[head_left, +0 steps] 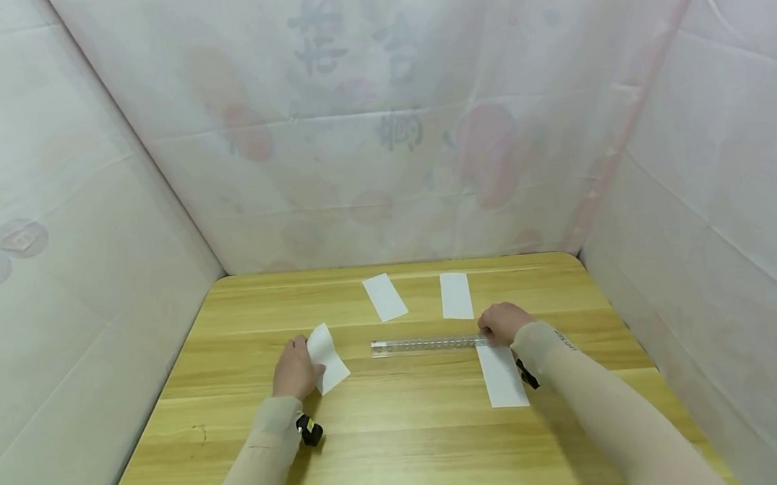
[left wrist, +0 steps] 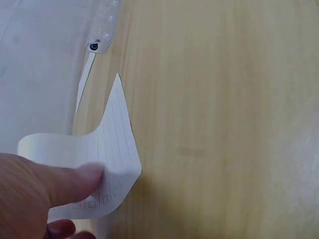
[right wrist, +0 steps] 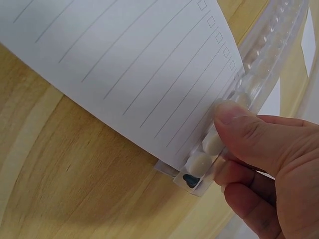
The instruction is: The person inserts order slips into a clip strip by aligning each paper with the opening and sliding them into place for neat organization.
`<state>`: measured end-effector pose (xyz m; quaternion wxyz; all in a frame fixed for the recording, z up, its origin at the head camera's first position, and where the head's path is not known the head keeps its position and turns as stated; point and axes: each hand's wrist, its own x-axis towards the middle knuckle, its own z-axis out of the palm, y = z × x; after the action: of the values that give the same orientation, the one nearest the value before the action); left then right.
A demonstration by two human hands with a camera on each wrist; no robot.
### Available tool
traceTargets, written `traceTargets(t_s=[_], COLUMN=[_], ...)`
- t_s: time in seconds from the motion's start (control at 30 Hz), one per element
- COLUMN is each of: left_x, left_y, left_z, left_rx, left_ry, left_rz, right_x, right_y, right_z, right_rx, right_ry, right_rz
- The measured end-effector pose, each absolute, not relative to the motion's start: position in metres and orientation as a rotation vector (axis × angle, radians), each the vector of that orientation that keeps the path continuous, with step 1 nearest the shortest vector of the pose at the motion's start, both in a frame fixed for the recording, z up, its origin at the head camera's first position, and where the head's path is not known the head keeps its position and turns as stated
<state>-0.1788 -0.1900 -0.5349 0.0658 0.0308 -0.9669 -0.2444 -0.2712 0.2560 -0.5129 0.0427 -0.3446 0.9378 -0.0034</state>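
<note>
My left hand (head_left: 295,369) pinches a small lined sheet of paper (head_left: 326,357) with the thumb on its face. In the left wrist view the sheet (left wrist: 117,149) is bent, and small checkboxes show along its lower edge. My right hand (head_left: 504,323) grips the right end of a long clear plastic strip (head_left: 425,346) with a row of rounded bumps. Seen from the right wrist, the thumb presses on the strip (right wrist: 199,163) near its end. Another lined sheet (head_left: 502,378) lies with its upper edge at the strip, below the right hand.
Two more white sheets lie farther back on the wooden table, a tilted sheet (head_left: 385,297) and a straighter sheet (head_left: 457,296). Pale printed cloth walls (head_left: 385,163) enclose the table (head_left: 397,445) at the back and both sides.
</note>
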Motion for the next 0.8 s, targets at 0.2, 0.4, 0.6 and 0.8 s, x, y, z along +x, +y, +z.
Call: traceTargets(t_s=[0.2, 0.4, 0.6, 0.8], left_x=[-0.18, -0.172, -0.163, -0.159], left_y=[-0.191, -0.185, -0.174, -0.168], left_z=[-0.538, -0.535, -0.535, -0.536], left_rx=[0.107, 0.17, 0.251, 0.279], left_ry=[-2.884, -2.925, -3.0, -2.985], left_rz=[-0.857, -0.703, -0.489, -0.464], right_x=[-0.27, -0.268, -0.268, -0.268], right_y=[0.256, 0.253, 0.253, 0.254], right_z=[-0.512, -0.508, -0.507, -0.509], right_rx=[-1.03, -1.015, -1.051, -1.053], right_ry=[2.869, 2.867, 2.869, 2.866], right_rz=[-0.008, -0.014, -0.012, -0.016])
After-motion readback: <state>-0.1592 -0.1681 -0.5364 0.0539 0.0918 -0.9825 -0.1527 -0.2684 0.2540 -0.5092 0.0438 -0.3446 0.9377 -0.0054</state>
